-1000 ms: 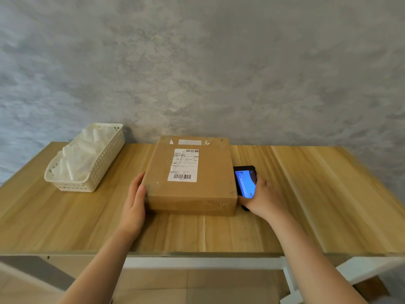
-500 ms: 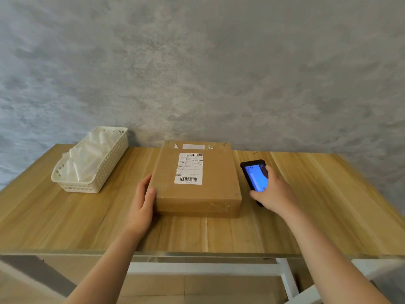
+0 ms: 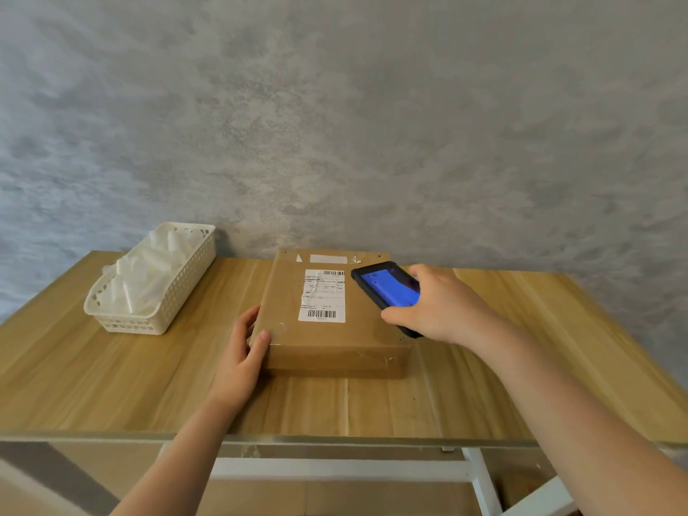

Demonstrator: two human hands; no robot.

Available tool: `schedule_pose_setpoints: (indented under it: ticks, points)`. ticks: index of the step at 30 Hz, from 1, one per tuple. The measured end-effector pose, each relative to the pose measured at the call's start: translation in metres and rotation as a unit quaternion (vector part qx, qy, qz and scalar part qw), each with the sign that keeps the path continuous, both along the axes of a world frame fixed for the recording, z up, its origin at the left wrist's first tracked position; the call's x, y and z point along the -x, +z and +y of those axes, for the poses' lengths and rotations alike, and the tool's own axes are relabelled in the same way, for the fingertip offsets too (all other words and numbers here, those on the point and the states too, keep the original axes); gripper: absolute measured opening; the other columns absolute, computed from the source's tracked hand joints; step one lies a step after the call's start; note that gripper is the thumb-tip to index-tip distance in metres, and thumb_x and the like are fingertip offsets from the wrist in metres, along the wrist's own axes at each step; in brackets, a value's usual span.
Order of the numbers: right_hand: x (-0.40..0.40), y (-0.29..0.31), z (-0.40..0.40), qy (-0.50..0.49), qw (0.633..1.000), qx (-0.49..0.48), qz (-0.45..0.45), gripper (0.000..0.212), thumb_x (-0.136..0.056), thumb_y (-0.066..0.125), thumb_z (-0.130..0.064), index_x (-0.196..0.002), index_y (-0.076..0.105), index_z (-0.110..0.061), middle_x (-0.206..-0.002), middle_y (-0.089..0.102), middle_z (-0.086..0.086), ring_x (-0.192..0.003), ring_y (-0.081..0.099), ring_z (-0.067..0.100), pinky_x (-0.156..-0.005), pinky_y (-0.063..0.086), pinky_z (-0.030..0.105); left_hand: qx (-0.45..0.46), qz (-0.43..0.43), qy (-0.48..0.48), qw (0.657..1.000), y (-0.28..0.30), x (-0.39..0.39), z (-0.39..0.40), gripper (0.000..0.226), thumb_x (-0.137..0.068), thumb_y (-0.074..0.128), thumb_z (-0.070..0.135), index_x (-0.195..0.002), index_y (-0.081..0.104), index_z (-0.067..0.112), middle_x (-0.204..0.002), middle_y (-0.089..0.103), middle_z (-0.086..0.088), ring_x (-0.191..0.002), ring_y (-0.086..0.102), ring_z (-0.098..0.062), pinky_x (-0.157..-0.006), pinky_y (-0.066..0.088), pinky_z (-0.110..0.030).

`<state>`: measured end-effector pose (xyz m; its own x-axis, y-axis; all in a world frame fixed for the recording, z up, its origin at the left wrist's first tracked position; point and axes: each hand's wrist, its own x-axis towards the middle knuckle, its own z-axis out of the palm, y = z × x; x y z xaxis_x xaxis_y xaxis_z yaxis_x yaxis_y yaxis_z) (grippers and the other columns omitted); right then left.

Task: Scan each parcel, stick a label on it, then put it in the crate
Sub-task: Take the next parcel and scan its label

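Our right hand (image 3: 443,305), right of centre in the frame, was wrapped around a black handheld scanner (image 3: 389,292), its blue screen facing up and its far end tilted toward the printed shipping label (image 3: 322,296) on the cardboard parcel (image 3: 327,318). Our left hand (image 3: 244,351) gripped the parcel's near left corner, thumb on the top face and fingers along the left side, steadying it flat on the wooden table (image 3: 372,404) at mid-frame, with its far edge close to the grey wall (image 3: 372,124). We judged the scan to be the step in hand, and the risks sat mostly with that label: part of it looked wrinkled or lifted near its upper left, so a read aimed at the upper barcode could fail, while the lower barcode looked flatter. The scanner hovered over the parcel's right side rather than squarely over either code, and a skewed angle could give a miss or no read at all. In the left of the frame stood a white plastic basket (image 3: 178,292) holding white rolled items, which may be the labels, though we could not tell. No crate showed anywhere in view, so placing the parcel would have meant reaching out of frame, where a one-handed carry of so broad a box might have let it tip.
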<state>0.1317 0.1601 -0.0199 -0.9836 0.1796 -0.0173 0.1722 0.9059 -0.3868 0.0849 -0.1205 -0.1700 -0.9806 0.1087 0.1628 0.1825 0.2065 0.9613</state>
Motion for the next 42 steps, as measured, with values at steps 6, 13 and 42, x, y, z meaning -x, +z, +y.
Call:
schedule_pose_setpoints:
  ticks: [6, 13, 42]
  points:
    - [0.019, 0.004, -0.011, 0.007, 1.0, -0.012, -0.026, 0.054, -0.064, 0.066, -0.063, -0.1, 0.053, -0.025, -0.091, 0.063, -0.005, -0.079, 0.062, 0.016, -0.07, 0.055, 0.037, 0.005, 0.006, 0.004, 1.0, -0.002, 0.002, -0.001, 0.056, -0.089, 0.045, 0.053, -0.142, 0.04, 0.037, -0.134, 0.048, 0.029, -0.112, 0.048, 0.02, -0.084, 0.039, -0.013]
    - [0.032, 0.011, -0.016, 0.026, 0.997, -0.022, -0.073, 0.056, -0.067, 0.063, -0.066, -0.103, 0.055, -0.025, -0.093, 0.068, -0.005, -0.07, 0.067, 0.014, -0.066, 0.054, 0.03, -0.002, -0.001, 0.005, 1.0, -0.004, 0.004, -0.002, 0.05, -0.09, 0.047, 0.052, -0.139, 0.041, 0.041, -0.13, 0.051, 0.033, -0.115, 0.048, 0.018, -0.086, 0.039, -0.013]
    - [0.023, 0.015, -0.012, 0.028, 0.995, 0.022, -0.098, 0.071, -0.053, 0.059, -0.07, -0.103, 0.06, -0.021, -0.099, 0.071, 0.003, -0.08, 0.072, 0.018, -0.079, 0.061, 0.045, -0.01, -0.012, 0.006, 1.0, 0.001, -0.003, -0.002, 0.049, -0.091, 0.047, 0.05, -0.139, 0.042, 0.041, -0.129, 0.05, 0.033, -0.111, 0.049, 0.022, -0.085, 0.038, -0.013]
